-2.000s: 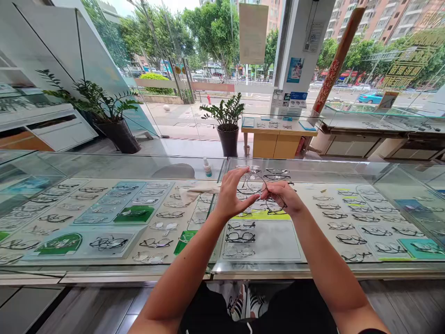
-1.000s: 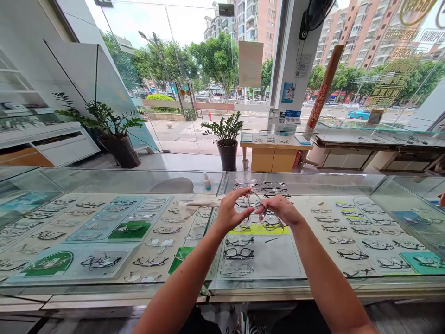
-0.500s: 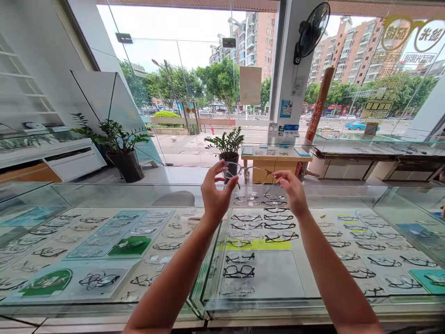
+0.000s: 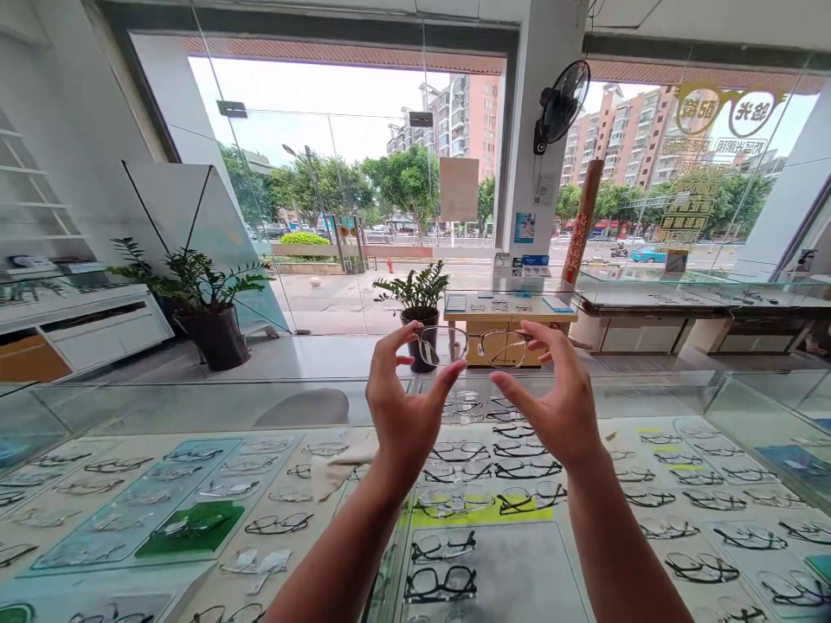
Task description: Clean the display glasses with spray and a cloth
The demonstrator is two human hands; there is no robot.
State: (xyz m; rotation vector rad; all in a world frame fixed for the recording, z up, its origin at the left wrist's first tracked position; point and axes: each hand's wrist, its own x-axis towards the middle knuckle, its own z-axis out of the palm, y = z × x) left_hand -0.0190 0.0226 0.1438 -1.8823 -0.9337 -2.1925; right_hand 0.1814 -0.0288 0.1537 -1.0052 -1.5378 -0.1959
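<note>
I hold a pair of thin metal-framed glasses (image 4: 473,346) up at eye level, lenses facing away. My left hand (image 4: 403,407) pinches the left end of the frame between thumb and fingers. On the other end, my right hand (image 4: 557,400) grips it the same way. Both hands hover above a glass display counter (image 4: 214,407). Under the glass lie rows of spectacle frames (image 4: 493,472) on trays. A pale cleaning cloth (image 4: 338,467) lies on the counter just left of my left forearm.
Two potted plants (image 4: 415,316) (image 4: 201,307) stand on the floor beyond the counter. A wooden display table (image 4: 512,324) and more glass cases (image 4: 701,298) line the shop window. A wall fan (image 4: 562,104) hangs on the pillar.
Both hands have lifted the glasses from just above the counter to eye level and opened them out level. The view has tilted upward toward the window.
</note>
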